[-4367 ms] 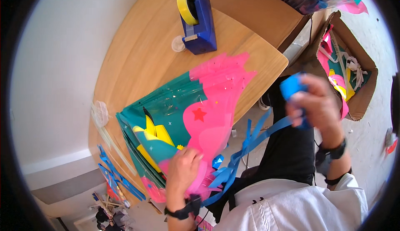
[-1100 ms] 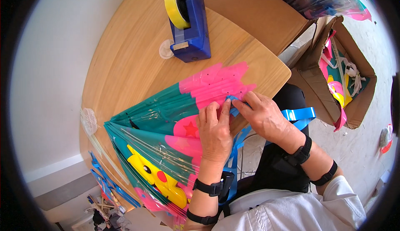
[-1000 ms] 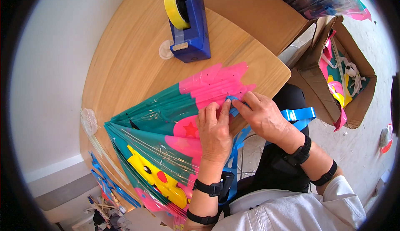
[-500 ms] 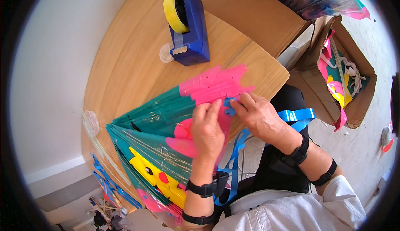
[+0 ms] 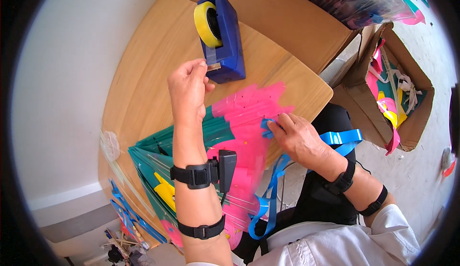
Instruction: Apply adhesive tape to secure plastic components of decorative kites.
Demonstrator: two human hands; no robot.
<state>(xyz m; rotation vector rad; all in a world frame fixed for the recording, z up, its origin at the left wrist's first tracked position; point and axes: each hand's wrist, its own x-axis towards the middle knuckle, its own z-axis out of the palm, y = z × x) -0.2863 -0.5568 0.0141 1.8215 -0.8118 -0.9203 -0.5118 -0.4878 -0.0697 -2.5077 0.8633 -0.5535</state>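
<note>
A stack of folded plastic kites (image 5: 239, 127), teal with pink and yellow parts, lies on the round wooden table (image 5: 143, 79). My left hand (image 5: 188, 85) is raised over the table, its fingertips pinched at the cutter end of a blue tape dispenser (image 5: 225, 40) carrying a yellow tape roll (image 5: 206, 24). My right hand (image 5: 299, 139) rests on the pink kite's edge, pressing a blue ribbon (image 5: 268, 127) against it. More of that blue ribbon hangs down past my lap.
An open cardboard box (image 5: 407, 88) with colourful kite pieces stands on the floor at the right. A second wooden table (image 5: 287, 21) adjoins at the back. Blue strips (image 5: 127, 213) and clear plastic (image 5: 110, 144) lie at the table's left edge.
My left hand has left the pink kite and reached up to the tape dispenser. My right hand stays on the blue ribbon at the kite's edge.
</note>
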